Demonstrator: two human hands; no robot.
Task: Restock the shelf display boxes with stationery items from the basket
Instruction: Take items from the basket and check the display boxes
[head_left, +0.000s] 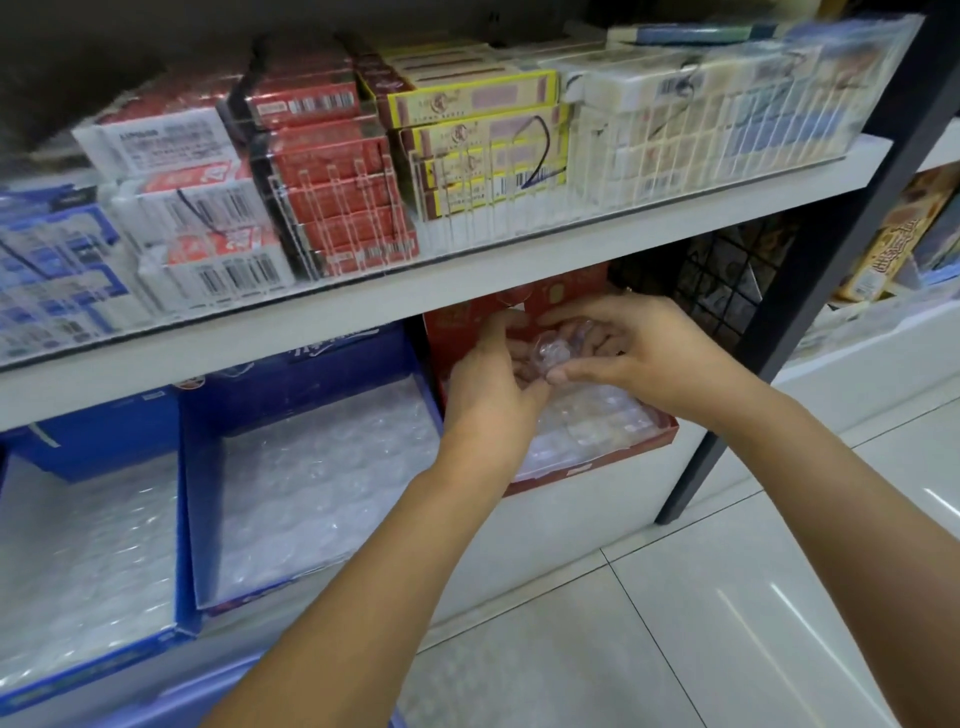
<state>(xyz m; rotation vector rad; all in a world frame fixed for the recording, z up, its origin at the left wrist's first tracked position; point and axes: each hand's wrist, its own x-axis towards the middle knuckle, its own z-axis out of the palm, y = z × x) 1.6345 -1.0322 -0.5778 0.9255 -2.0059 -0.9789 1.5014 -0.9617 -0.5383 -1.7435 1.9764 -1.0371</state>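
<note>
Both my hands reach under the upper shelf, over a red display box (592, 470) on the lower shelf. My left hand (491, 384) and my right hand (631, 348) together hold a small clear plastic-wrapped item (550, 351), fingers curled round it above the box. The red box holds several more clear packets (587, 415). To the left stand two blue display boxes (306, 395) (93, 441) filled with similar clear packets. The basket is not clearly in view; only a blue-lilac rim (208, 691) shows at the bottom edge.
The white upper shelf (467, 270) carries clear acrylic dividers with red, yellow, white and blue card packs. A black metal upright (779, 322) stands at the right of the red box. A dark wire rack (727, 280) sits behind. White floor tiles lie below right.
</note>
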